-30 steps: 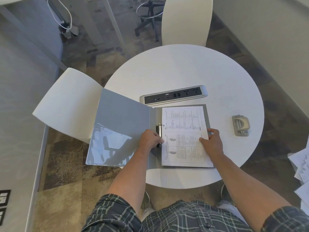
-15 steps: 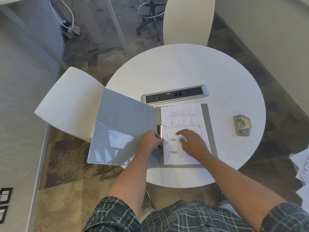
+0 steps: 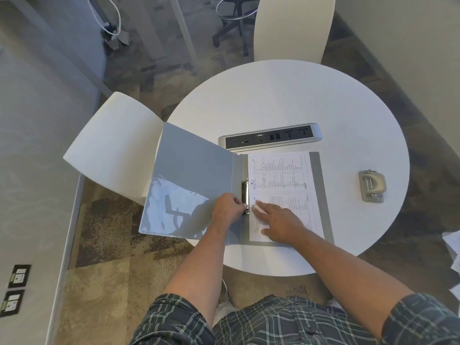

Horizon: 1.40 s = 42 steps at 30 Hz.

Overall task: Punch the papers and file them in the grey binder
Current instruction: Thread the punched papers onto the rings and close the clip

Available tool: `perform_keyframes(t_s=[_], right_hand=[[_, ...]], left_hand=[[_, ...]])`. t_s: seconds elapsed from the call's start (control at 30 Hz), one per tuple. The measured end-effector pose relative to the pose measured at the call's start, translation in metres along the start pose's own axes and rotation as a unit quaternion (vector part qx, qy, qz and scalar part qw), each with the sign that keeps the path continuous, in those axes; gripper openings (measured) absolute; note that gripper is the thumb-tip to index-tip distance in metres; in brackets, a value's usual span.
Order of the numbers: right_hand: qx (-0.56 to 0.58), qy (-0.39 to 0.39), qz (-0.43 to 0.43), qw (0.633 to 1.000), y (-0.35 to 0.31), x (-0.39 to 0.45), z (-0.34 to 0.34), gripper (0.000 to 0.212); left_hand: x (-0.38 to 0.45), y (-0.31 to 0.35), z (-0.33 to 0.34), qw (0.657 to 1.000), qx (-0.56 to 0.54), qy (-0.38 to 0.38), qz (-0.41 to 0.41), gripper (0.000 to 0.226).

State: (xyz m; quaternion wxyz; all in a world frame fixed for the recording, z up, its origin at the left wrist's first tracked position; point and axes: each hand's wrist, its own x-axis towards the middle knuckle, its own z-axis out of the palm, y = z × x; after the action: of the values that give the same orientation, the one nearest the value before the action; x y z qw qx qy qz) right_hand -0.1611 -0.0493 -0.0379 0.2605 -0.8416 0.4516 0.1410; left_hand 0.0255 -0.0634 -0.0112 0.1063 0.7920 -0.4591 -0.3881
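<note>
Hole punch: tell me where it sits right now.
In the head view the hole punch lies on the right side of the round table, near its edge, apart from the open binder and right of the papers.

We count one round tabletop [image 3: 286,95] and, on it, one grey binder [image 3: 194,175], lying open, with one printed sheet [image 3: 281,175] showing in it. We see one hole punch [image 3: 372,186] and one power strip [image 3: 270,138]. Two white chairs [image 3: 112,145] [image 3: 291,26] stand at the tabletop, and we see two hands, the left [image 3: 227,207] and the right [image 3: 278,221]. Two wall outlets [image 3: 18,276] [image 3: 11,302] sit low on the left. Loose papers [image 3: 453,247] at the right edge cannot be counted.
</note>
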Motion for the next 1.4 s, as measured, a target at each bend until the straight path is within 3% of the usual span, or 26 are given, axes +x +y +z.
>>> perform_keyframes(t_s=[0.17, 0.4, 0.67, 0.9, 1.07, 1.27, 1.4], right_hand=[[0.023, -0.002, -0.004, 1.000, 0.002, 0.001, -0.001, 0.078], [0.125, 0.033, 0.032, 0.991, -0.002, 0.000, -0.004, 0.077], [0.100, 0.007, 0.021, 0.995, 0.003, 0.004, 0.001, 0.082], [0.108, 0.003, 0.028, 0.994, 0.002, 0.006, 0.008, 0.088], [0.177, -0.011, 0.040, 0.983, -0.001, 0.005, 0.005, 0.084], [0.227, -0.028, 0.041, 0.973, -0.004, 0.013, 0.010, 0.088], [0.266, -0.051, 0.037, 0.962, -0.004, 0.015, 0.011, 0.092]], left_hand=[[0.003, 0.005, 0.004, 0.998, -0.043, 0.048, -0.017, 0.035], [0.015, 0.005, 0.008, 0.995, -0.077, 0.024, -0.056, 0.011], [0.021, -0.007, 0.016, 0.992, -0.105, 0.013, -0.073, 0.015], [0.000, 0.002, 0.005, 0.984, -0.159, 0.027, -0.081, 0.038], [-0.006, 0.003, 0.004, 0.988, -0.128, -0.012, -0.081, 0.050], [-0.006, 0.005, 0.005, 0.995, -0.070, -0.005, -0.076, 0.046], [-0.006, 0.008, 0.003, 0.996, -0.047, -0.006, -0.080, 0.054]])
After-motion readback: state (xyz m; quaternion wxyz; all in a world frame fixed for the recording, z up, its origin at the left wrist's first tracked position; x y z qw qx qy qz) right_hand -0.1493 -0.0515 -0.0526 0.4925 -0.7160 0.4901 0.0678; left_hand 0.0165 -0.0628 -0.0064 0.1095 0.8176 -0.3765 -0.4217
